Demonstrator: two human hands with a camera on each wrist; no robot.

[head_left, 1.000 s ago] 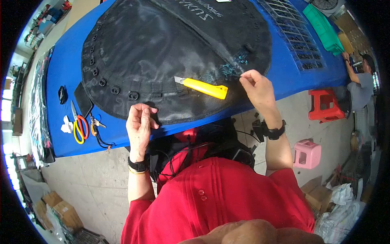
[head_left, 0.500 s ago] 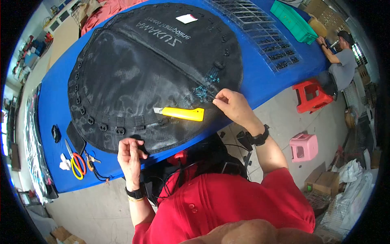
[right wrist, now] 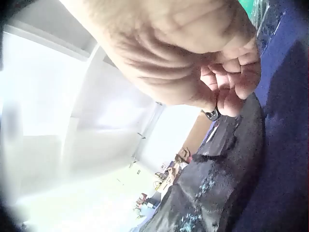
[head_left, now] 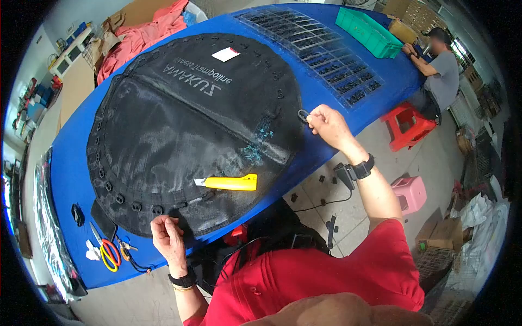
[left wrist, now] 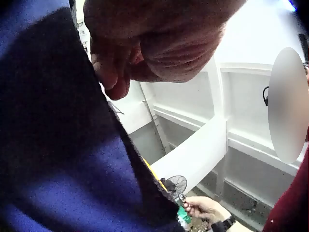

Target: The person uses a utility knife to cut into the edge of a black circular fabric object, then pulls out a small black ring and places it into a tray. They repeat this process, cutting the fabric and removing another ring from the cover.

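Note:
A round black mesh mat [head_left: 157, 136] with pale lettering lies on the blue-covered table, small black buckles [head_left: 136, 207] along its rim. My right hand [head_left: 329, 127] pinches a small dark oval buckle [head_left: 303, 116] by one end, just past the mat's right edge. The buckle [right wrist: 211, 114] also shows at the fingertips in the right wrist view. At the mat's front edge, my left hand [head_left: 169, 243] has loosely curled fingers, with nothing visible in them. A yellow box cutter [head_left: 231, 182], blade out, rests on the mat, and blue thread scraps [head_left: 255, 149] lie behind it.
Orange-and-yellow-handled scissors [head_left: 110, 254] and keys [head_left: 126, 247] lie front left. A divided tray [head_left: 321, 43] of small black parts and a green bin [head_left: 370, 32] stand at the back right. A person [head_left: 439, 70] sits beyond, near a red stool [head_left: 408, 125].
My right hand has moved from beside the blue scraps out past the mat's right edge, carrying the buckle. My left hand stays at the front edge. The head view has shifted.

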